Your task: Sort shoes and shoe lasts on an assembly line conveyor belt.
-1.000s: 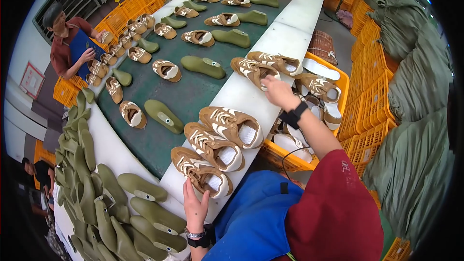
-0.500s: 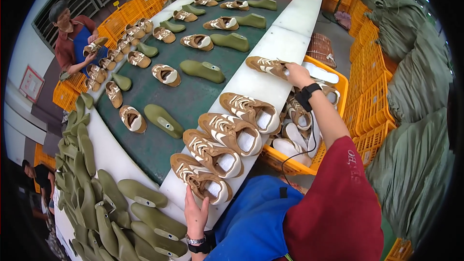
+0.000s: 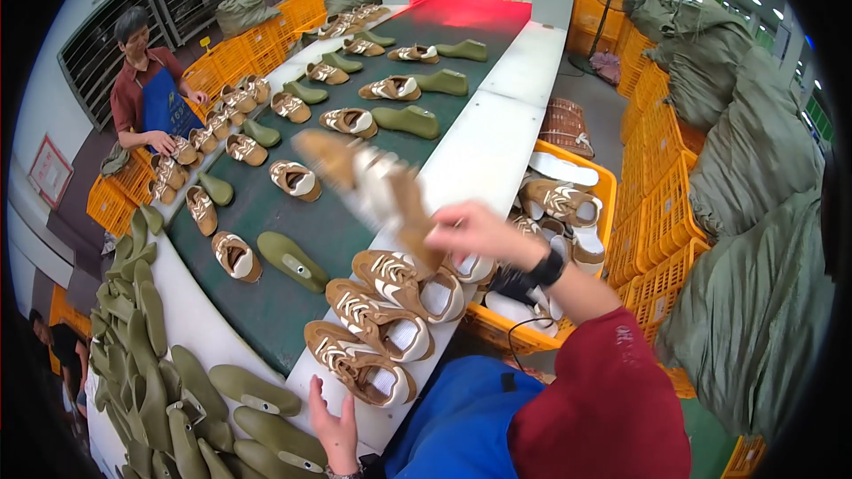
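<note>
Wide green belt (image 3: 275, 319), white table (image 3: 470, 142) along its edge, and one tan shoe (image 3: 382, 182) up in the air
To the right, a yellow crate (image 3: 486, 323) holds jumbled footwear (image 3: 561, 202). From where I stand, I'd judge the work partway: a row of shoes (image 3: 382, 319) lines the table, three plain to see and another partly hidden, while many loose shoes (image 3: 234, 255) remain on the belt among olive lasts (image 3: 291, 262). The tan shoe, blurred, is above the belt's near side, beyond the row; the right hand (image 3: 484, 232) grips its heel end, and the left hand (image 3: 334, 426) is spread wide, holding nothing, just beside the row's nearest shoe
</note>
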`<state>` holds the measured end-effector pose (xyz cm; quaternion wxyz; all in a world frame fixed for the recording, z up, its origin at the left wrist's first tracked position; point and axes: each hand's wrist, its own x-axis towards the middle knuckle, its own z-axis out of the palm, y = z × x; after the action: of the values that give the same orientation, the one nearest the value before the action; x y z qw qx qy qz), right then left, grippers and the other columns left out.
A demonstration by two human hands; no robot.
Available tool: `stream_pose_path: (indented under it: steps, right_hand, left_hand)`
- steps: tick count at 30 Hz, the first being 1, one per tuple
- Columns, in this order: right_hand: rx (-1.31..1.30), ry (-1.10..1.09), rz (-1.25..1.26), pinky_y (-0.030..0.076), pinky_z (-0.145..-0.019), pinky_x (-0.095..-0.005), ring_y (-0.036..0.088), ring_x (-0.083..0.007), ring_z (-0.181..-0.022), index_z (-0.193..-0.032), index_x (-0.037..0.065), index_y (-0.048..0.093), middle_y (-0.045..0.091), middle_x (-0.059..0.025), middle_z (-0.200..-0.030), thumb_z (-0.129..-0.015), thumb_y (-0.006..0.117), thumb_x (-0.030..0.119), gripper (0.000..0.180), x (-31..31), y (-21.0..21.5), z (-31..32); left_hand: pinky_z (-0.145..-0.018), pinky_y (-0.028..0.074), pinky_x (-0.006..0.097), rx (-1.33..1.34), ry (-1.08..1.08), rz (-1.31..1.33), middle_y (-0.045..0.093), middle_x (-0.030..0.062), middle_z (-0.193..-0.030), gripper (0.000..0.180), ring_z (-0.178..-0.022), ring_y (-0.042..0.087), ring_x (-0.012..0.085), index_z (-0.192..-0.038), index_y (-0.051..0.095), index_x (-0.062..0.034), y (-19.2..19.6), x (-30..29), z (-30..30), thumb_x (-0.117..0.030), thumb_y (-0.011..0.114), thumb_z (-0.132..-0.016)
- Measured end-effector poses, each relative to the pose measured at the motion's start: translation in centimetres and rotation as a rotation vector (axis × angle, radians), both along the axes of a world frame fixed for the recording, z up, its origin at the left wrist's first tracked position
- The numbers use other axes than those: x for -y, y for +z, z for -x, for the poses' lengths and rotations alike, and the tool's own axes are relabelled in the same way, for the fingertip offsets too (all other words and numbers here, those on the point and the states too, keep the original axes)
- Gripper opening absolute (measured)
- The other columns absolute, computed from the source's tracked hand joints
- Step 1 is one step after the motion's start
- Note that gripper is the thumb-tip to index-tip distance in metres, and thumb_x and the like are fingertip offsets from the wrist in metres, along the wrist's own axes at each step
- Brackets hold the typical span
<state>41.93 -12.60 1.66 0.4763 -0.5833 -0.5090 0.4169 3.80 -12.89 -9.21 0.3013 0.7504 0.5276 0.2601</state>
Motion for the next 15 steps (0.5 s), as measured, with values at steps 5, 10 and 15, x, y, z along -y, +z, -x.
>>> stream_pose_path:
  steps: [5,10,15]
  right_hand:
    - [0.188,0.271,-0.376,0.048,-0.058,-0.0388,0.062,-0.0302,-0.066,-0.078,0.003,0.063,0.063,-0.0127,-0.072,-0.077,0.064,0.027,0.024,0.9,-3.2,13.8]
    - [0.437,0.567,-0.503,0.048,-0.062,-0.0444,0.06,-0.0335,-0.072,-0.086,0.005,0.057,0.06,-0.0104,-0.08,-0.078,0.061,0.022,0.018,2.6,-6.3,22.9]
    - [0.301,0.496,-0.651,0.048,-0.056,-0.0398,0.059,-0.0316,-0.073,-0.109,0.007,0.052,0.053,-0.0103,-0.091,-0.083,0.06,0.022,0.031,2.0,-5.6,22.7]
  left_hand:
    - [-0.099,0.037,0.041,0.8,-0.132,0.318,0.039,0.0166,-0.139,0.075,-0.124,0.044,0.0273,-0.145,0.021,-0.0089,2.5,-0.7,-1.6,-0.01,0.062,-0.083]
    - [-0.101,0.038,0.041,1.098,-0.109,0.353,0.038,0.0109,-0.141,0.055,-0.122,0.045,0.0221,-0.141,0.032,-0.0105,-2.4,-0.1,3.5,-0.044,0.034,-0.097]
    - [-0.089,0.046,0.037,1.172,0.17,0.47,0.054,0.0167,-0.122,0.047,-0.107,0.056,0.0266,-0.127,0.047,0.0004,0.0,0.7,4.6,-0.02,0.06,-0.087]
